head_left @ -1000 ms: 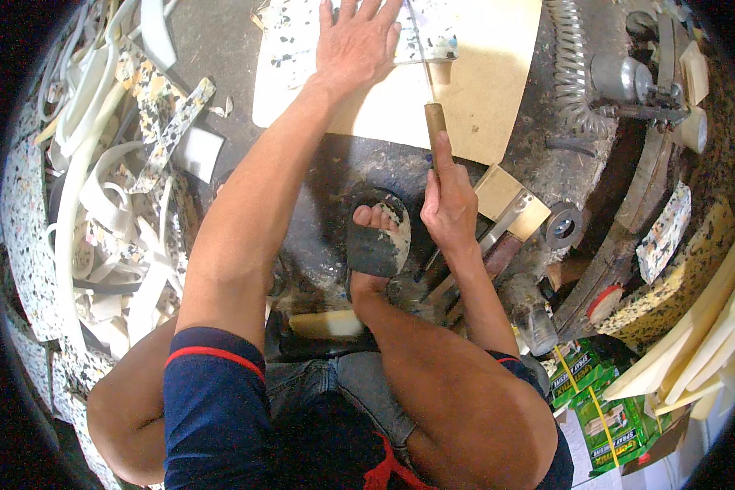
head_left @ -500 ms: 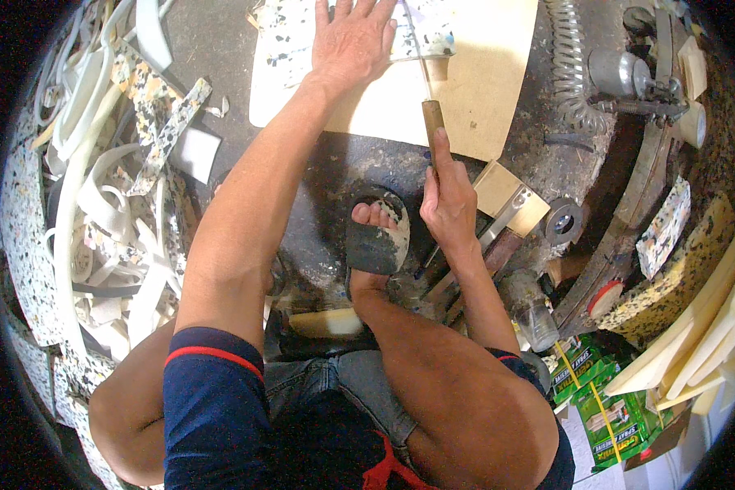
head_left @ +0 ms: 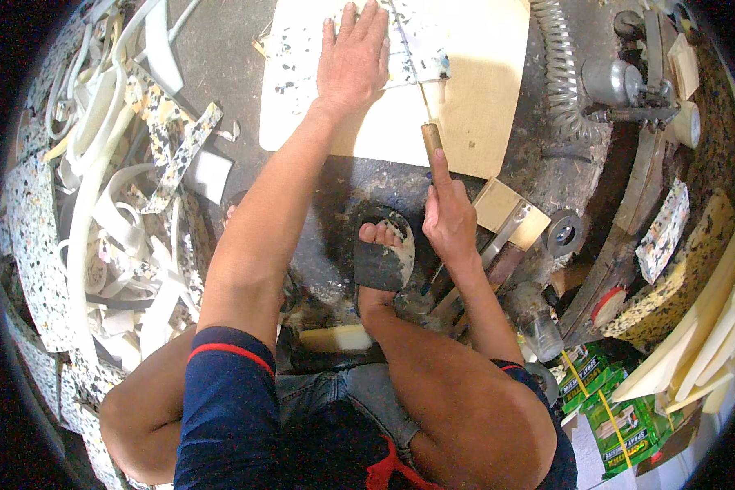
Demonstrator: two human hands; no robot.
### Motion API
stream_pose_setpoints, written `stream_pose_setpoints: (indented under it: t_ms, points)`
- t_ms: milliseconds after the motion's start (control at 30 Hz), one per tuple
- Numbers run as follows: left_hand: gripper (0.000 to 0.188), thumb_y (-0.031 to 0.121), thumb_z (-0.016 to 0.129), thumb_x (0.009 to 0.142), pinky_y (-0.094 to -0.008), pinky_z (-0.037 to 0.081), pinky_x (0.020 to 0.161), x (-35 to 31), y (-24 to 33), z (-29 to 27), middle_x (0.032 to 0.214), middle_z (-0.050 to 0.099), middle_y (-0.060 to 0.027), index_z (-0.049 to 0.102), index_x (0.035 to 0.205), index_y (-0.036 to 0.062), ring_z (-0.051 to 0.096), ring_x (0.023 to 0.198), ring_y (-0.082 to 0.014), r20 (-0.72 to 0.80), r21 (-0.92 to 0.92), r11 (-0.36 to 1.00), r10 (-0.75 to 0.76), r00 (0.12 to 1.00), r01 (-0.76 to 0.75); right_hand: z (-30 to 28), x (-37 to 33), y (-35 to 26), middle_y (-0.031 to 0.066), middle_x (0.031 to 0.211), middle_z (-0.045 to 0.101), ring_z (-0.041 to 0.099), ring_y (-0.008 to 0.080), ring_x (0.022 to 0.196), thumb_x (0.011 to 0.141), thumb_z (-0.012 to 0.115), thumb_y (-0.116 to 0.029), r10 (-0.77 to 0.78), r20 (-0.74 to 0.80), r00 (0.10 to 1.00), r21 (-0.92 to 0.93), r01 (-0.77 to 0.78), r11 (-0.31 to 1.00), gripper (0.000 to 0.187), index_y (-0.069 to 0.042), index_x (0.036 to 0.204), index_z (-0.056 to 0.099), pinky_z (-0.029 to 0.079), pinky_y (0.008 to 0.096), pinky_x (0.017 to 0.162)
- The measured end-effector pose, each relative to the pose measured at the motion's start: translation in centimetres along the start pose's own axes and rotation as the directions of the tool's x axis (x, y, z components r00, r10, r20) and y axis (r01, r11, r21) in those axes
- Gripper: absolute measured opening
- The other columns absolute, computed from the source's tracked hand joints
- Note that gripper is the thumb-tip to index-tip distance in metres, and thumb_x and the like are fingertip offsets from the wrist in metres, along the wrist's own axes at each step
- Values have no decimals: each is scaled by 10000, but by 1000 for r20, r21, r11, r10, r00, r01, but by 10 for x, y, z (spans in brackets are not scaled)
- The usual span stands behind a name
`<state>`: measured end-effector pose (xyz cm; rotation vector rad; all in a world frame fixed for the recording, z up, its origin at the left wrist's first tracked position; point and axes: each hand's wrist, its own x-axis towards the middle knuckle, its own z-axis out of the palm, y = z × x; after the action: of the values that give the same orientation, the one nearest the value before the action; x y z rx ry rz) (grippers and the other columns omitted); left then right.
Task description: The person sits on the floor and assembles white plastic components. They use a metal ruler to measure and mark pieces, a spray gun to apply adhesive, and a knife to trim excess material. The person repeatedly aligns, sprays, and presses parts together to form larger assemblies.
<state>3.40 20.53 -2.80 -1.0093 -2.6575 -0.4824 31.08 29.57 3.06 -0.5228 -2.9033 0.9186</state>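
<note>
My left hand lies flat, fingers stretched out, on a white foam sheet flecked with black, blue and yellow. Beneath the foam is a pale board with rounded corners. My right hand is wrapped round the brownish handle of a long thin-bladed knife, its index finger stretched along the handle. The narrow blade reaches away from me over the foam, just right of my left hand. Its far end is cut off by the upper edge of the picture.
White and speckled foam scraps are heaped at the left. To the right lie a coiled clear hose, a spray gun with a metal cup, a tape roll and green cartons. My sandalled foot rests below the board.
The whole view has shifted, so the board, foam and both hands sit lower in the picture. Relative to the foam, hands and knife have hardly moved.
</note>
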Motion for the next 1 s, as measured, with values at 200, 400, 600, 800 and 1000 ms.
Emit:
stream_pose_setpoints:
  t_ms: [200,400,600,800,1000]
  points:
    - [547,269,457,1020,-562,216,1226,9,10,-17,1612,345,-180,426,1495,-1,296,1490,-400,266,0,998,-61,962,64,0,0,-4,144,818,550,610,362,671,898,646,-9,19,6,1000,14,-19,1000,801,-197,1602,316,514,481,570]
    - [560,291,426,1035,-560,207,1229,10,13,-20,1621,334,-169,402,1518,7,290,1494,-390,266,54,998,-47,963,33,5,23,-11,150,819,553,616,367,650,922,621,-45,26,-14,1000,-9,-26,1000,768,-200,1605,306,518,488,561]
    - [563,292,405,1044,-557,193,1236,10,13,-21,1627,322,-173,386,1525,0,272,1504,-388,287,47,998,-59,956,48,3,24,-14,178,806,565,609,385,682,942,601,-42,78,42,996,-43,-77,996,764,-208,1613,275,505,489,615]
    - [566,296,394,1047,-556,188,1238,12,13,-22,1631,315,-173,375,1531,3,263,1508,-387,305,49,997,-69,950,56,-4,13,-17,194,799,575,608,390,703,942,598,-24,79,43,996,-35,-78,996,777,-214,1617,262,495,486,644]
    - [568,300,398,1047,-559,187,1236,11,14,-21,1630,317,-169,374,1534,8,263,1509,-384,286,62,997,-63,956,47,2,51,-21,178,804,579,635,395,661,956,590,-77,48,17,999,-44,-47,998,720,-206,1602,301,530,499,568]
